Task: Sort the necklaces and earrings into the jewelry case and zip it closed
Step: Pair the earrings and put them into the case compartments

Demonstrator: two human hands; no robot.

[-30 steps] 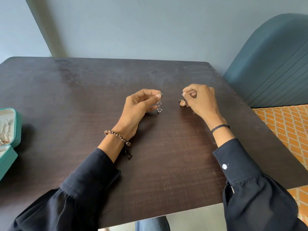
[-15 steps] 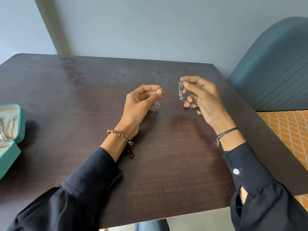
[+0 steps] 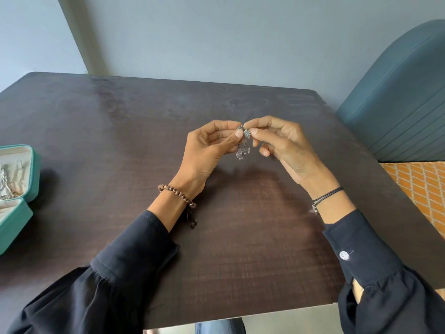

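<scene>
Above the dark counter point(image 3: 120, 141), well to the right of the open teal jewelry case point(image 3: 33, 169), the left hand point(image 3: 204, 155) and right hand point(image 3: 286, 145) each pinch a stud of the silver dangle earrings point(image 3: 244, 141) between thumb and forefinger. Pairing them likely goes best with the chains hanging free and untangled, then both carried left to the case.

Case point(image 3: 16, 189) left — earrings point(image 3: 244, 141) mid-table point(image 3: 120, 128)

I wore black sleeves, gathered above stitched cuffs: the left sleeve point(image 3: 134, 249) and the right sleeve point(image 3: 361, 247) lay over the desk point(image 3: 108, 141). A brown bead bracelet point(image 3: 177, 192) ringed my left wrist, thin black cords point(image 3: 327, 195) my right. A white button point(image 3: 344, 255) closed the right cuff. Blue denim point(image 3: 216, 328) showed past the desk's near edge.
</scene>
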